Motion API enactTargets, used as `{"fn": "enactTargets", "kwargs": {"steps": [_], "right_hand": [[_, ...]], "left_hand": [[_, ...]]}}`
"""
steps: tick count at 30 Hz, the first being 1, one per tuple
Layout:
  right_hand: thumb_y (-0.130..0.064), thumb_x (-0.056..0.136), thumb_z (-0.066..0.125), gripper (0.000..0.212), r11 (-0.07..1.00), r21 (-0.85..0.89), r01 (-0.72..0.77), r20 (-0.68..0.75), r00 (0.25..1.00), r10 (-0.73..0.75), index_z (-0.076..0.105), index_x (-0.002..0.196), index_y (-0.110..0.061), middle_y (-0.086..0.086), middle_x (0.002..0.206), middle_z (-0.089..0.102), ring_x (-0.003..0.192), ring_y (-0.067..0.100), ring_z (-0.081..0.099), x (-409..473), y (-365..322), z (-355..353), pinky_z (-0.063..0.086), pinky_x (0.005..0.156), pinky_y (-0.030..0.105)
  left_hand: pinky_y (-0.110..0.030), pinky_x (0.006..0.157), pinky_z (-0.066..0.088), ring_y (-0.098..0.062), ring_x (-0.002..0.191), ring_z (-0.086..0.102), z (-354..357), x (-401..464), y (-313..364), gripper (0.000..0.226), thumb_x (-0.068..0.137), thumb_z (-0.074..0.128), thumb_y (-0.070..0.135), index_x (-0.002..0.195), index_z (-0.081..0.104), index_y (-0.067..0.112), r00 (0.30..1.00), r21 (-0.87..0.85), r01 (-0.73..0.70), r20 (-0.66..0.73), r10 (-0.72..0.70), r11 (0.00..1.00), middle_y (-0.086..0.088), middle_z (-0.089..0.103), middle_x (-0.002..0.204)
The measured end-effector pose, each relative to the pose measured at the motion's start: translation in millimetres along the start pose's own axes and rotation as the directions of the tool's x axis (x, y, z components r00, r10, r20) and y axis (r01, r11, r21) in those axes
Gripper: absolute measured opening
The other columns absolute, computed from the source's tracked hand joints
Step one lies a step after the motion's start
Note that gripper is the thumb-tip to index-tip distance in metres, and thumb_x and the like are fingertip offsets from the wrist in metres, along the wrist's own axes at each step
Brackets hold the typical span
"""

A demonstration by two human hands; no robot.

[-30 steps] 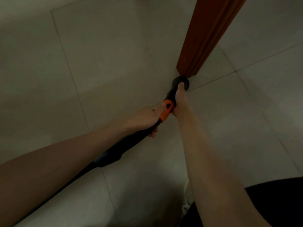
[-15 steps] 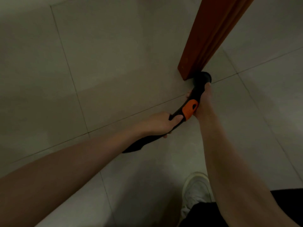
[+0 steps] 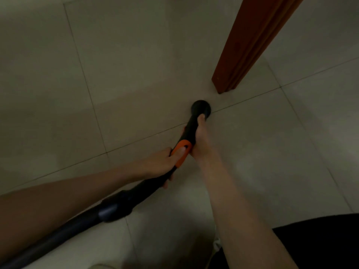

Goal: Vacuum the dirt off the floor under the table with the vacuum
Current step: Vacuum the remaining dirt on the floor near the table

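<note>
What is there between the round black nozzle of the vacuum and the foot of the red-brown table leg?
In the head view, only bare floor tile separates the nozzle from the table leg; they do not touch.

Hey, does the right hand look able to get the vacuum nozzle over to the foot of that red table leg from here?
Probably yes: the right hand grips the wand just behind the nozzle, and only bare floor lies between it and the table leg.

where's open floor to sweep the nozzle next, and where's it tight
Bare tile floor lies open to the left of the nozzle and beyond it, and again to the right of the right hand. It is tight just ahead-right, where the table leg stands close to the nozzle. The left hand and hose fill the near left.
</note>
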State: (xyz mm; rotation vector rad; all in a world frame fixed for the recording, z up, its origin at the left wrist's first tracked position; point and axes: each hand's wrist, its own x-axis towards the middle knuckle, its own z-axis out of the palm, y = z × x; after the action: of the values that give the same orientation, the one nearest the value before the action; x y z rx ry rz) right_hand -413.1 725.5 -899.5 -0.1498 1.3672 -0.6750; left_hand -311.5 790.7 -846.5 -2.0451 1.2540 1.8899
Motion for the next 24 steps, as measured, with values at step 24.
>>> {"fn": "enactTargets", "kwargs": {"steps": [24], "right_hand": [[-0.055, 0.098, 0.031, 0.07, 0.948, 0.103, -0.3, 0.055, 0.954, 0.296, 0.033, 0.144, -0.002, 0.013, 0.107, 0.053, 0.103, 0.027, 0.052, -82, 97, 40, 0.042, 0.087, 0.036]], "left_hand": [[-0.027, 0.051, 0.051, -0.028, 0.047, 0.06, -3, -85, -69, 0.066, 0.095, 0.024, 0.058, 0.104, 0.052, 0.0, 0.975, 0.105, 0.207, -0.099, -0.197, 0.973, -0.014, 0.061, 0.062]]}}
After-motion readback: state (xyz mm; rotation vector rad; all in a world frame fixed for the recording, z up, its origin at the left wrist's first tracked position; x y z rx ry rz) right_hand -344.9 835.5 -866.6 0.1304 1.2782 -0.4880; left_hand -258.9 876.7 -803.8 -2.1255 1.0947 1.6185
